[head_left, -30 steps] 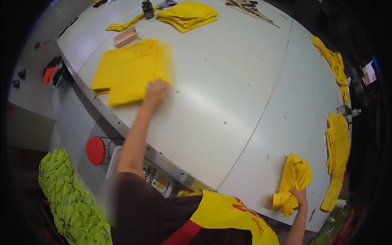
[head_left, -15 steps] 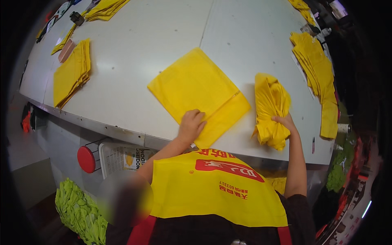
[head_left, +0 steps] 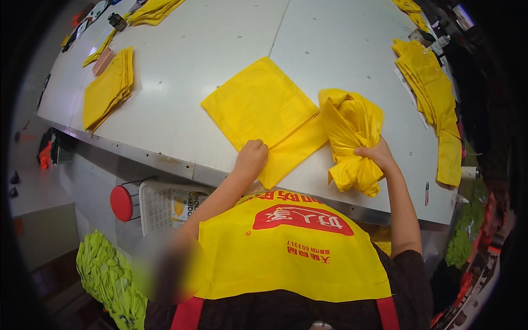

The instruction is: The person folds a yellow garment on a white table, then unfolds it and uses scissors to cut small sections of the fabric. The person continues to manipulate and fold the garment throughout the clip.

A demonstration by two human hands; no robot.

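A flat square of yellow cloth (head_left: 258, 99) lies cornerwise on the white table, a band of it along its lower right side marked off by a seam or fold. My left hand (head_left: 252, 158) is closed at its near edge, fingers curled onto the fabric. To the right, a crumpled bundle of yellow cloth (head_left: 352, 126) is gathered at its middle in my right hand (head_left: 378, 155). The bundle overlaps the right corner of the flat cloth. Its underside is hidden, so I cannot tell whether it rests on the table.
Stacked yellow cloths lie on the table (head_left: 181, 99) at left (head_left: 110, 91) and right (head_left: 426, 91). Near the right edge is a red pen-like tool (head_left: 427, 193). Below the front edge stand a red round stool (head_left: 121, 203), a white basket (head_left: 159, 206) and a lime-green fabric heap (head_left: 107, 280).
My right hand has brought the bundle leftward, so it now covers the flat cloth's right corner. My left hand stays at the near edge. The whole view has shifted slightly.
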